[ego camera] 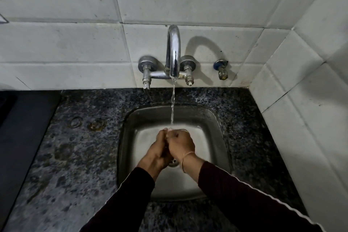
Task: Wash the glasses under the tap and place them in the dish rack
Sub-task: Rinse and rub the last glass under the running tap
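Both hands meet over the steel sink (pixel 130 133), right under the thin stream of water (pixel 172 107) from the chrome tap (pixel 173 51). My left hand (pixel 157 149) lies with its fingers stretched forward against my right hand (pixel 180 144). The right hand's fingers are curled into a fist, and water lands where the fingertips meet. No glass shows plainly between the hands, and whatever lies between the palms is hidden. No dish rack is in view.
A dark speckled granite counter (pixel 75 147) surrounds the sink. White tiled walls rise behind and to the right. A small blue-collared valve (pixel 222 68) sticks out of the wall right of the tap. A dark flat surface (pixel 20 128) borders the counter on the left.
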